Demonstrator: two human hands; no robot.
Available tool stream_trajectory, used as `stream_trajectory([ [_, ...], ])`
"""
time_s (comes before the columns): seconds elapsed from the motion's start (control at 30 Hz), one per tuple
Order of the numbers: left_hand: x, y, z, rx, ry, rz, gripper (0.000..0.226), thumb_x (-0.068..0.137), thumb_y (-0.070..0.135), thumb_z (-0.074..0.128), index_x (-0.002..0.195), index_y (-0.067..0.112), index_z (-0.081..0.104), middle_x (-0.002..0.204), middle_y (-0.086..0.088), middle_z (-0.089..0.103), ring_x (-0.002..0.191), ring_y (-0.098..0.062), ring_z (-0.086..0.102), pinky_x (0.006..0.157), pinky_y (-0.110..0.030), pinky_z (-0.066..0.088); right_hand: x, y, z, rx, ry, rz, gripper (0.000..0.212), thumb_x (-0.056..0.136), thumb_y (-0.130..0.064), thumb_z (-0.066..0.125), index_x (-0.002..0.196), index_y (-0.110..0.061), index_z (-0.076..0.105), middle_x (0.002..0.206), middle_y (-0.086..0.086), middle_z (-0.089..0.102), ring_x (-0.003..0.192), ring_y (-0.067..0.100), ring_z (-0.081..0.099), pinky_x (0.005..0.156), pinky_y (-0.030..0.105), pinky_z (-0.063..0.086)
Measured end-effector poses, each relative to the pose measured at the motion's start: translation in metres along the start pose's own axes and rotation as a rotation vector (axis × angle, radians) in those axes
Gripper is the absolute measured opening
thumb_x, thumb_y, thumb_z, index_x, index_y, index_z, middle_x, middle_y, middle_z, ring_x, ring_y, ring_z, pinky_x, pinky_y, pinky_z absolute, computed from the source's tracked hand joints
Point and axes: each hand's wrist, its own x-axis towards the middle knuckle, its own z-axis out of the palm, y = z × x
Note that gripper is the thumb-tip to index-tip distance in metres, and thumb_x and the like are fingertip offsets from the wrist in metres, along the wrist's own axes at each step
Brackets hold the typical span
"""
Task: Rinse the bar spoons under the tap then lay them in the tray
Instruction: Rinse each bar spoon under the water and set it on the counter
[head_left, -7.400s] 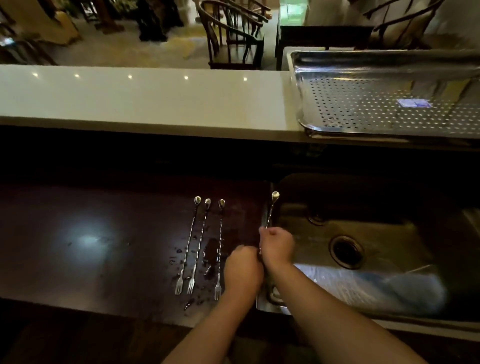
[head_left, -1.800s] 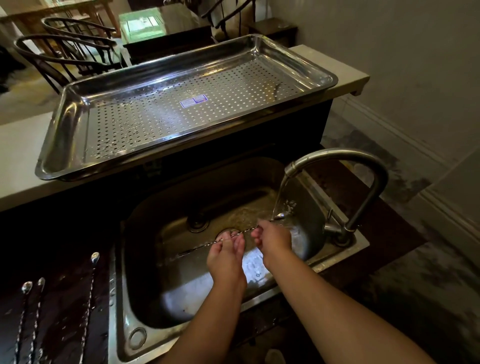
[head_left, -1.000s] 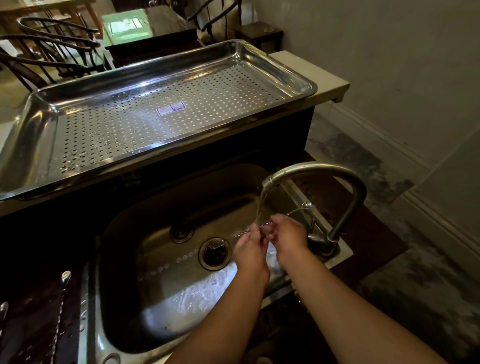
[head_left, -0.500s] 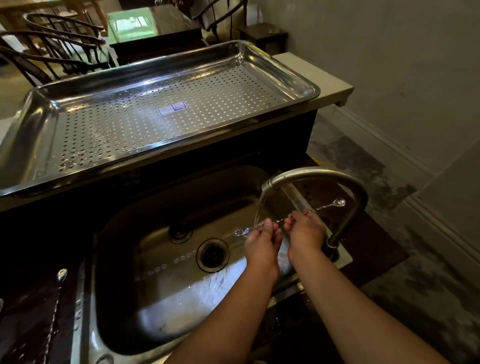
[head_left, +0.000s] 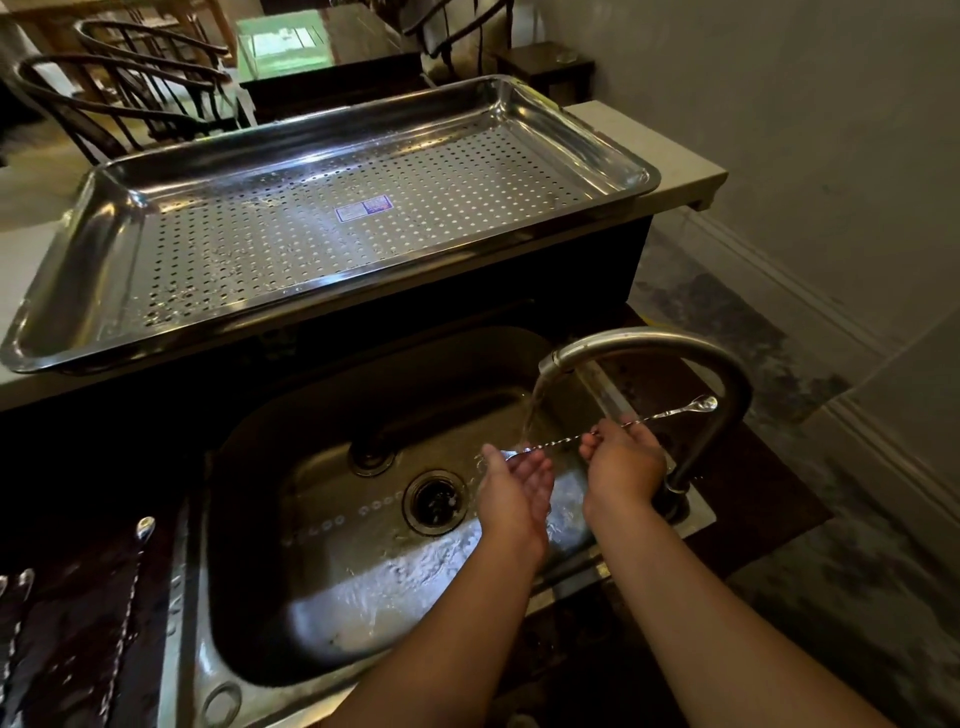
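Compared with half a second earlier, the left hand (head_left: 517, 480) has uncurled and now lies palm-up with relaxed fingers beneath the fork end of the bar spoon (head_left: 613, 428), while the right hand (head_left: 621, 457) has moved little along the twisted stem.

The right hand pinches the stem near its middle between fingertips and thumb. The spoon is held roughly level above the sink (head_left: 311, 582), its bowl end pointing right and passing in front of the tap (head_left: 691, 364). Water runs from the spout and strikes the stem between the two hands. The fork end rests on or just above the left fingers; contact cannot be confirmed.

Remaining spoons (head_left: 130, 582) lie on the dark wet bench (head_left: 62, 649) to the left of the sink, bowl ends pointing away from the person. Three are partly in view at the lower left edge.

A perforated steel tray (head_left: 104, 218) sits on the pale raised counter (head_left: 670, 150) behind the sink. Water droplets and a small label (head_left: 362, 209) are on its base. No spoon lies in it.

The sink basin is wet, with the drain (head_left: 435, 501) just left of the left hand. Dark wooden chairs (head_left: 130, 88) stand beyond the counter.
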Motion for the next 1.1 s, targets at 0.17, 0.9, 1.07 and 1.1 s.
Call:
stream_trajectory([
  [0.17,0.0,0.015,-0.025,-0.018,0.044,0.008,0.051,0.097,0.051,0.036,0.095,0.004,0.056,0.096,-0.012,0.068,0.087,-0.022,0.065,0.072,-0.027,0.053,-0.018,0.019,0.008,0.005,-0.053,0.058,0.028,0.091,0.003,0.052,0.117,-0.005,0.055,0.072,0.006,0.057,0.055,0.012,0.053,0.045,0.016,0.046],
  [0.9,-0.067,0.179,-0.224,1.328,0.481,0.761,0.023,0.094,0.028,0.048,0.106,0.02,0.066,0.099,-0.001,0.064,0.088,-0.018,0.06,0.073,-0.029,0.045,-0.216,0.166,0.121,-0.493,-0.527,0.15,0.023,0.09,-0.002,0.051,0.068,-0.007,0.055,0.061,0.009,0.053,0.053,0.019,0.049,0.053,0.027,0.041],
  [1.07,-0.082,0.216,-0.276,1.469,0.535,0.797,0.027,0.095,0.03,0.048,0.114,0.019,0.063,0.108,-0.007,0.058,0.101,-0.025,0.054,0.083,-0.035,0.047,-0.269,0.206,0.147,-0.538,-0.577,0.179,0.012,0.091,0.001,0.049,0.085,0.0,0.06,0.064,0.01,0.053,0.051,0.018,0.048,0.052,0.027,0.041],
  [1.1,-0.083,0.222,-0.286,1.502,0.55,0.782,0.027,0.095,0.031,0.047,0.113,0.02,0.063,0.107,-0.007,0.058,0.101,-0.025,0.052,0.081,-0.035,0.047,-0.278,0.214,0.151,-0.551,-0.59,0.199,0.013,0.089,0.002,0.048,0.082,0.0,0.059,0.063,0.012,0.052,0.051,0.019,0.047,0.053,0.029,0.041],
])
